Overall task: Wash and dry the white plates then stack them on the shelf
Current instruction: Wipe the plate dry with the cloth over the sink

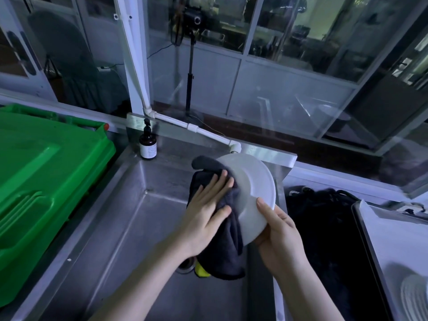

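Over the steel sink (129,216), one white plate (257,188) is held tilted on edge, clear of the basin. I judge this to be the drying stage for it: no running water shows, and a dark cloth (227,251) lies against its left side. The right hand (280,237) grips the plate's lower rim, thumb laid over the near side and fingers curled behind. The left hand (206,212) lies flat with straight fingers, pressing the cloth onto the plate. The cloth's tail hangs down over a yellow sponge (201,271). On the tray (370,228) at the right, a pale ribbed shape may be more plates, but it is too blurred to tell. Stacking is not yet done, I judge; no shelf is in view.
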Demonstrator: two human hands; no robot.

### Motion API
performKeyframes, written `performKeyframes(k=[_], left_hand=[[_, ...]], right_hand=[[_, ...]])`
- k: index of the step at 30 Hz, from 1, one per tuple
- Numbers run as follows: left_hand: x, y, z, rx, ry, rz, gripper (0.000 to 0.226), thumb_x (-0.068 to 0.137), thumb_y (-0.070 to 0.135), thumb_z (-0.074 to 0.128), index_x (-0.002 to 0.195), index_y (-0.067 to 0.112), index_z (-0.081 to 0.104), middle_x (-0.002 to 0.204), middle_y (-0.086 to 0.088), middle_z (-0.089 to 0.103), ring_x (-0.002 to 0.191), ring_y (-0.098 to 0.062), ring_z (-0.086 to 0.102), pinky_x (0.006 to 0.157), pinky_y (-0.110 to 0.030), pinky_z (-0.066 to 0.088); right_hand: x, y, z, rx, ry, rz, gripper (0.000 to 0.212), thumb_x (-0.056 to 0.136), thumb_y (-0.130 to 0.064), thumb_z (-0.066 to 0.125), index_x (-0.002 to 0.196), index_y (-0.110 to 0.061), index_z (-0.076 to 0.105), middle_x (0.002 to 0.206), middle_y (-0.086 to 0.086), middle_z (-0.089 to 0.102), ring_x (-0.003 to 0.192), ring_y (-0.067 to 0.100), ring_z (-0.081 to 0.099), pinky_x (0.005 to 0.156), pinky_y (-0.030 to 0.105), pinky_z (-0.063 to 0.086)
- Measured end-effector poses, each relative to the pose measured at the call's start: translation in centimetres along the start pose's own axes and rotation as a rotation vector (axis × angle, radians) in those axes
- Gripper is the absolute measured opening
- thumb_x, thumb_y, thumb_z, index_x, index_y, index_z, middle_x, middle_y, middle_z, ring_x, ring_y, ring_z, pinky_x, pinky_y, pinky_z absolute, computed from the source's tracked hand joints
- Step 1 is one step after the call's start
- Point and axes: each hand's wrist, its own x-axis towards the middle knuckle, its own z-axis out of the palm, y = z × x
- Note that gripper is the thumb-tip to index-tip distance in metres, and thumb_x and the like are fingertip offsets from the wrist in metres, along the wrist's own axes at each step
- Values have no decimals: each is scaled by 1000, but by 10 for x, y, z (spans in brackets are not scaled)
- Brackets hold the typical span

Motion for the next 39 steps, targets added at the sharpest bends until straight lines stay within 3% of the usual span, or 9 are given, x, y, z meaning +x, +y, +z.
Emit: performKeyframes(k=[4, 9, 12, 17, 19, 25, 30, 35, 39], left_hand=[[-13, 12, 14, 165, -69, 212, 59, 100, 39, 35, 155, 36, 14, 163, 19, 5, 150, -5, 5, 122, -34, 4], [15, 21, 1, 16, -96, 143, 55, 101, 29, 38, 154, 24, 22, 163, 15, 9, 150, -3, 1, 124, -41, 5], [25, 25, -3, 99, -167, 229, 53, 102, 29, 39, 153, 23, 28, 162, 16, 12, 150, -4, -2, 123, -41, 2], [24, 19, -8, 224, -229, 390, 51, 103, 32, 41, 153, 23, 31, 162, 15, 17, 151, -6, 3, 123, -35, 1], [26, 17, -9, 186, -219, 366, 51, 103, 31, 40, 153, 24, 31, 162, 16, 16, 150, -5, 3, 123, -35, 2], [36, 1, -14, -47, 20, 92, 50, 100, 20, 47, 148, 21, 34, 159, 10, 24, 149, -8, 18, 123, -34, 13], [13, -14, -15, -146, 61, -17, 53, 100, 5, 47, 147, 17, 27, 159, 6, 17, 150, -13, 15, 123, -31, 13], [-26, -5, 2, -3, 91, 49, 50, 99, 25, 44, 148, 26, 33, 159, 16, 23, 149, -4, 12, 123, -36, 11], [-32, 12, 25, 199, -39, 212, 57, 99, 37, 37, 154, 34, 19, 163, 18, 9, 150, -4, 8, 121, -29, 4]], right_hand=[[4, -1, 1, 43, 33, -26, 25, 85, -18, 63, 94, -1, 79, 102, 24, 74, 89, 28, 74, 74, 32, 61], [1, 5, 2, -51, -15, -24, 28, 84, -21, 64, 99, -2, 77, 104, 24, 73, 94, 31, 72, 80, 33, 60], [-2, 9, -2, -161, -22, -15, 23, 81, -24, 65, 88, -6, 78, 92, 22, 73, 83, 29, 69, 70, 33, 57], [-5, 5, -9, -245, -71, -2, 28, 73, -32, 77, 86, -8, 79, 87, 21, 74, 78, 28, 71, 69, 33, 57], [-4, 4, -10, -230, -79, 20, 37, 69, -35, 79, 89, -4, 78, 91, 25, 73, 82, 31, 70, 73, 37, 56], [-6, -8, -14, -123, -73, 26, 22, 81, -18, 68, 87, 0, 77, 90, 26, 73, 77, 31, 73, 65, 34, 59], [-5, -21, -19, -78, -13, -12, 24, 78, -22, 68, 87, -3, 79, 96, 21, 75, 82, 26, 74, 66, 29, 59], [0, -16, -17, -8, 43, -18, 24, 79, -22, 67, 91, -6, 80, 101, 20, 75, 87, 25, 74, 72, 30, 61], [0, 3, -7, -5, 39, 11, 23, 84, -17, 64, 92, -3, 79, 98, 23, 75, 84, 27, 74, 68, 30, 60]])
